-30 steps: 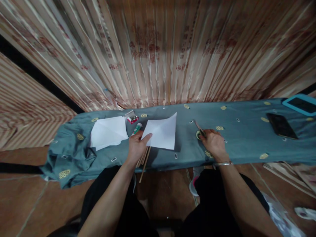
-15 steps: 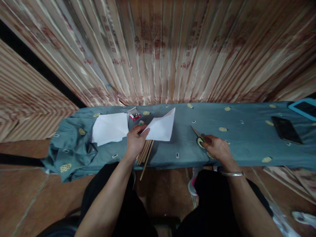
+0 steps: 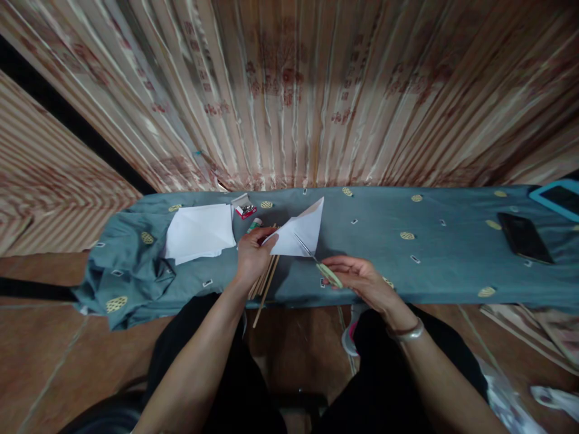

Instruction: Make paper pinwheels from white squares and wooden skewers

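My left hand (image 3: 254,256) pinches the left corner of a folded sheet of white paper (image 3: 301,234), raised over the table. In my right hand (image 3: 359,277) are scissors (image 3: 329,275) with pale green handles. Their blades point up and left and overlap the front of the paper in view; whether they touch it I cannot tell. Beneath my left hand lie several thin wooden sticks (image 3: 266,282), one jutting past the table's front edge. Behind that hand a glue stick (image 3: 254,225) is partly hidden. A stack of white paper (image 3: 201,232) rests to the left.
A small open box with metal clips (image 3: 245,208) sits behind the paper stack. Over on the right lie a dark phone (image 3: 525,237) and a blue-framed tablet (image 3: 558,198). A grey-green cloth (image 3: 384,217) covers the narrow table, bunched at its left end. A curtain (image 3: 289,96) hangs behind.
My right hand has brought the scissors leftward from the bare cloth to the front of the folded paper. My left hand has shifted slightly right with the paper still in its grip.
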The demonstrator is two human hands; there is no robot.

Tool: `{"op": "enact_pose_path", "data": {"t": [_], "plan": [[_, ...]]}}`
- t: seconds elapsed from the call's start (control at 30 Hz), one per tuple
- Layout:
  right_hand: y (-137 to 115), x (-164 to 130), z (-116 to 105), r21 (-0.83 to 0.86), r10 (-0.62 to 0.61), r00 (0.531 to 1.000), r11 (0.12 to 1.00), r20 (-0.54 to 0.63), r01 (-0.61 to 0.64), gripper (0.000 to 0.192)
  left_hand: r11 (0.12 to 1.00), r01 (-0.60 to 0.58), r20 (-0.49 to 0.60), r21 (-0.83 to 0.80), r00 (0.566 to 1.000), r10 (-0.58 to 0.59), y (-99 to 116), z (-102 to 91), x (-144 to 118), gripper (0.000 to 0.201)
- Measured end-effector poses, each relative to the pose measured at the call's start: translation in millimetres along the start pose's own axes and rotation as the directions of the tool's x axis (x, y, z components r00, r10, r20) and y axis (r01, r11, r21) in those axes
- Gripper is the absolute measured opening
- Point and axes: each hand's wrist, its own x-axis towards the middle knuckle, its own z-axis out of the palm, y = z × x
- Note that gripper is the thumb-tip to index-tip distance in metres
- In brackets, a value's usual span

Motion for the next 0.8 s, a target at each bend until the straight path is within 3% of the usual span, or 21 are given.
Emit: {"op": "enact_pose_path", "data": {"t": [0.13, 0.43, 0.8], "plan": [[8.6, 7.2, -0.2, 0.016, 0.022, 0.998, 1.000, -0.059, -0.021, 0.043, 1.000, 0.011, -0.012, -0.019, 1.000, -0.011, -1.1, -2.8, 2.2, 0.023], [7.8, -10.0, -18.8, -0.019, -0.020, 1.000, 1.000, -0.023, 0.019, 0.058, 0.973, 0.105, -0.109, -0.207, 0.986, -0.130, 1.2, -13.4, 7.4, 0.030], [6.4, -16.3, -19.8, -0.287, 0.038, 0.990, 0.958, 0.136, 0.003, 0.054, 0.918, 0.215, 0.014, -0.333, 0.975, -0.223, 5.3, -1.7, 0.7, 0.027]]}}
